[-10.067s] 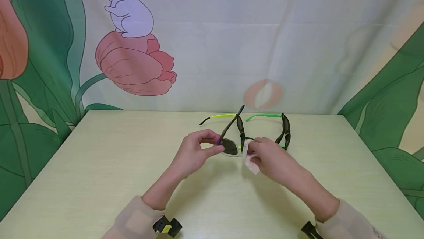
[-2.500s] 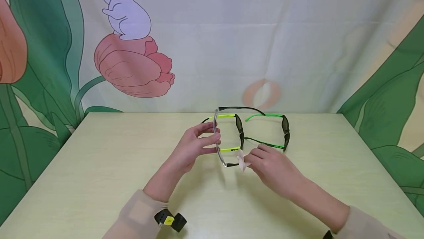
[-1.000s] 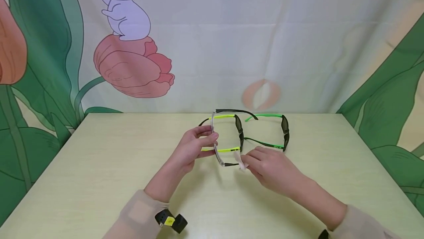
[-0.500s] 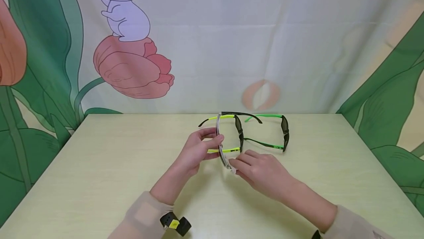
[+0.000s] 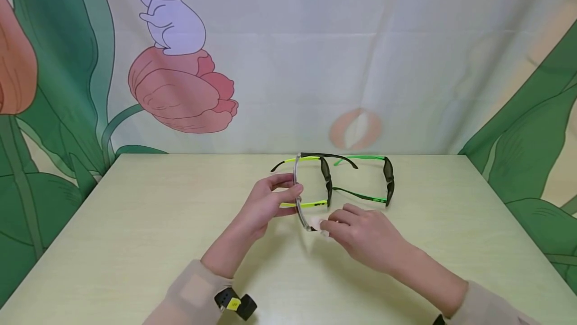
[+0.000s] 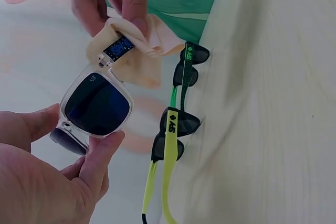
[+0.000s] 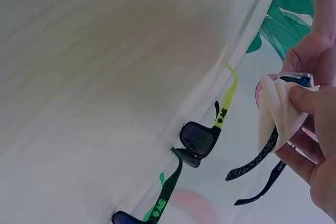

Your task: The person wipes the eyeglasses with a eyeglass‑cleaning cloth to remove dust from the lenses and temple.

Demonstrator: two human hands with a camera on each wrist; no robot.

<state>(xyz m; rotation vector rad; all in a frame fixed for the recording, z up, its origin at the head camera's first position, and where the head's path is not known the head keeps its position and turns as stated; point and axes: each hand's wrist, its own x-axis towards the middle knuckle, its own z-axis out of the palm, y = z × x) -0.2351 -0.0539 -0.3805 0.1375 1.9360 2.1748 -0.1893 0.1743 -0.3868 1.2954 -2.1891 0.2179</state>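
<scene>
Left hand (image 5: pixel 270 202): pinching the sunglasses with a transparent frame and dark lenses (image 6: pixel 97 103), up off the pale wood-grain table (image 5: pixel 135 240); one sharp tug could twist them free.
Right hand (image 5: pixel 365 235): and this one clasps a thin peach-coloured cloth (image 7: pixel 273 108), folded round a black patterned temple (image 7: pixel 256 162) near the hinge (image 6: pixel 105 60)!
Hinge: here's the danger, I'd say; sideways pull on that temple may strain the joint.
Lens (image 6: pixel 105 95): left fingertips (image 6: pixel 115 139) right at its rim; a slip inward would probably smudge it.
Loose cloth edge: hanging free, it might snag on the hinge.
Black-framed sunglasses with yellow temples (image 5: pixel 326 171): close by on the table, likely first hit by any drop.
Black-framed sunglasses with green temples (image 5: pixel 388 171): touching the yellow pair? Can't tell; one knock might shift both.
</scene>
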